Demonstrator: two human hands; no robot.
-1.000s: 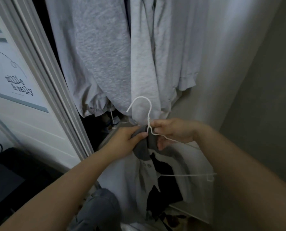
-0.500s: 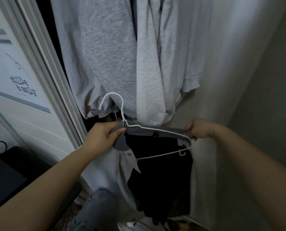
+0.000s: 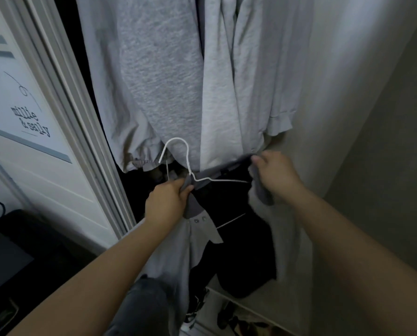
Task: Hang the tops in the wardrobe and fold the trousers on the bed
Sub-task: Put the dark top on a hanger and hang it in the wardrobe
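since half a second ago the right hand (image 3: 276,174) has tugged the top (image 3: 197,229) over the white hanger (image 3: 186,163), left hand (image 3: 167,202) pinching collar below the wardrobe's hanging clothes (image 3: 168,88), nearly ready to hang.

hanging pale grey garments (image 3: 163,76) cut off at 12 o'clock, rail unseen. thin white wire hanger (image 3: 178,151): far shoulder buried in grey collared top (image 3: 197,241). dark clutter (image 3: 229,316) at 6 o'clock too dim to identify.

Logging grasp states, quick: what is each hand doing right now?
Left hand: grips the grey top at the neck of the white hanger.
Right hand: pinches the top's shoulder edge.
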